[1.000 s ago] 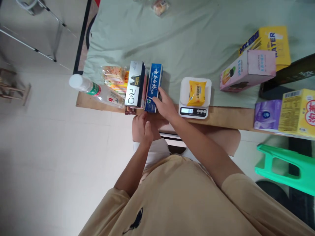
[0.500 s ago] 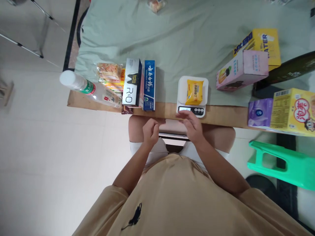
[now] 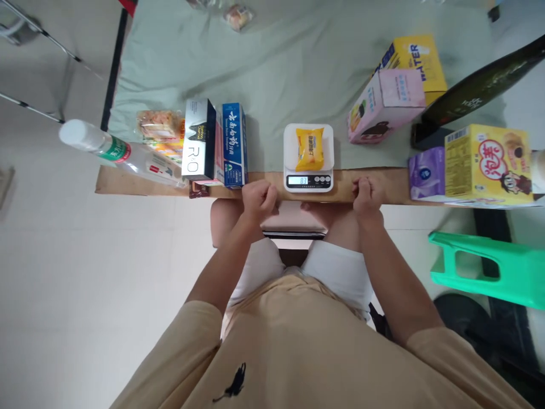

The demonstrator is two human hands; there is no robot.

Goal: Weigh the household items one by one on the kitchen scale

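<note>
A white digital kitchen scale sits at the table's near edge with its display lit. On its plate lies a small yellow snack packet. To the left of the scale, my left hand rests curled into a fist at the table edge, just below a blue toothpaste box. My right hand, also closed in a fist, is at the edge to the right of the scale. Neither hand touches the scale, and I see nothing held in either.
Left stand a black-and-white box, wrapped snacks and a leaning clear bottle. Right are a pink box, yellow boxes, a purple pack and a dark tall object. A green stool is below.
My right hand has moved away from the scale's front to its right and closed from spread fingers. My left hand is now at the table edge. The view has shifted somewhat.
</note>
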